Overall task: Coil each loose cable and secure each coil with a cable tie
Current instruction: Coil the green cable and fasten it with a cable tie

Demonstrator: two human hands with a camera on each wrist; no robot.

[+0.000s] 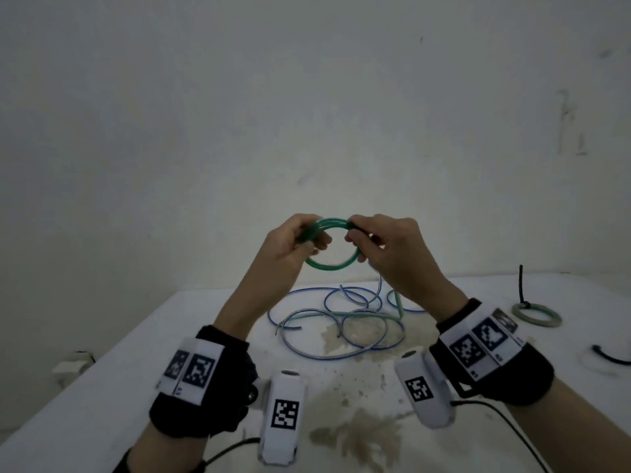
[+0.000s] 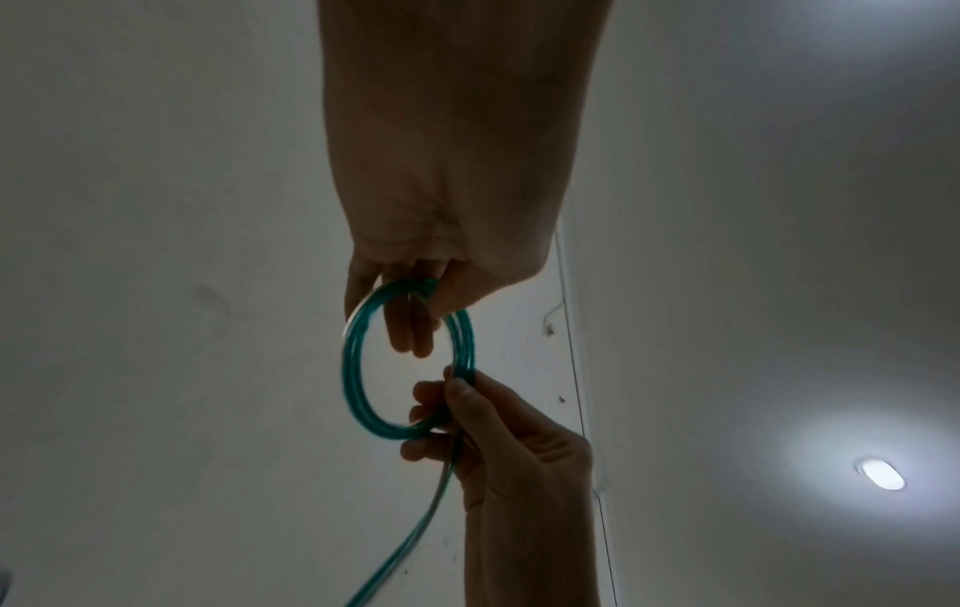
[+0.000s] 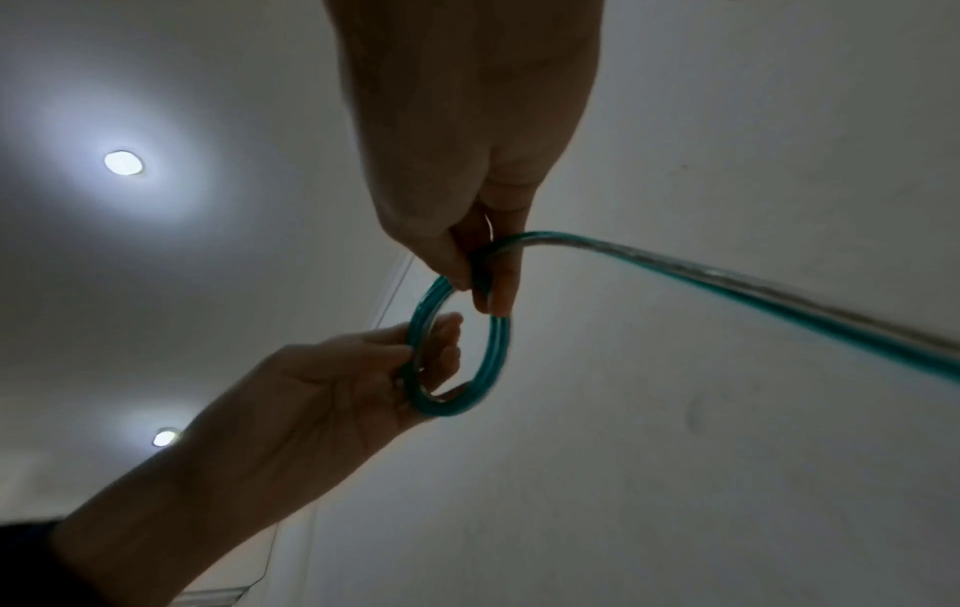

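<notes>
I hold a small coil of green cable (image 1: 327, 261) up above the white table (image 1: 170, 339) with both hands. My left hand (image 1: 300, 240) pinches the coil's left side between thumb and fingers. My right hand (image 1: 368, 240) grips the right side, where the free tail runs off downward. The wrist views show the green coil (image 2: 405, 361) (image 3: 457, 349) as a ring of about three turns, with the loose tail (image 3: 727, 283) leading away. A blue cable (image 1: 341, 322) lies loose in tangled loops on the table below my hands.
A finished pale green coil (image 1: 536, 315) with a black cable tie (image 1: 521, 285) standing up from it lies at the right. A loose black tie (image 1: 611, 356) lies near the right edge. Brown stains (image 1: 362, 435) mark the table. A white wall stands behind.
</notes>
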